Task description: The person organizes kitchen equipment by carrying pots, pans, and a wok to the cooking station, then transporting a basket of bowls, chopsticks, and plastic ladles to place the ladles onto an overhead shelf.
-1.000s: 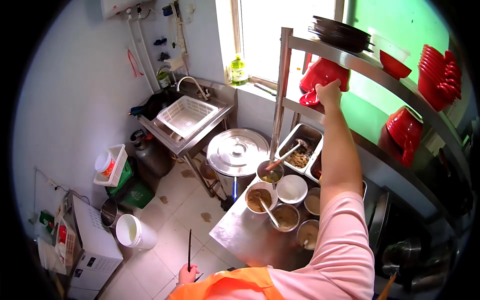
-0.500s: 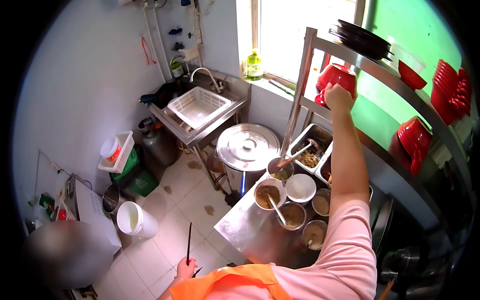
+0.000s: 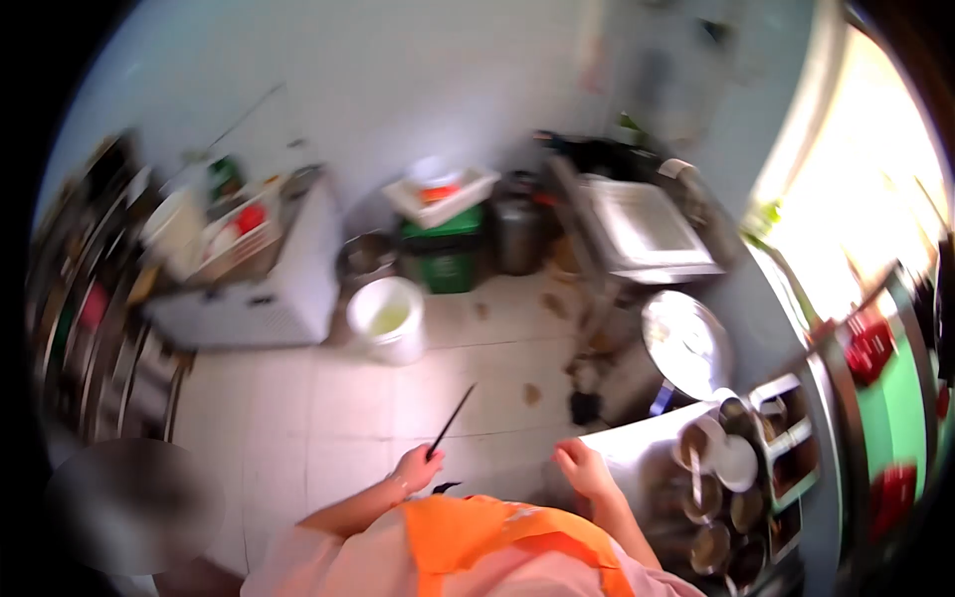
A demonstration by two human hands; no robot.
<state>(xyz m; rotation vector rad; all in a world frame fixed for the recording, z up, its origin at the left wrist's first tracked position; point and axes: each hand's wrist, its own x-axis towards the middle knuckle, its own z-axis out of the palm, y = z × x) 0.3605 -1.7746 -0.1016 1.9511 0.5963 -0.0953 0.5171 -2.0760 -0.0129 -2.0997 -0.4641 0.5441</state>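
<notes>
My left hand [image 3: 416, 468] is closed around a thin black stick [image 3: 454, 418] that points up and to the right. A small dark piece [image 3: 447, 488] shows just below that hand; its kind is unclear. My right hand [image 3: 585, 470] is beside the corner of the metal worktable [image 3: 622, 443], its fingers loosely curled and slightly blurred. I see nothing in them. Farther right, red bowls [image 3: 869, 348] stand on the rack, apart from my hand. Several containers, among them a white bowl [image 3: 736, 464], crowd the worktable's right part.
A white bucket [image 3: 388, 343] stands on the tiled floor ahead. Behind it is a green bin [image 3: 445, 269] with a white basket on top. A sink [image 3: 647, 229] and a large lidded pot [image 3: 686, 348] are to the right. A white cabinet [image 3: 269, 289] stands left.
My view has swung left. My right hand has come away from the red bowls on the rack and down beside the worktable. My left hand still holds the stick.
</notes>
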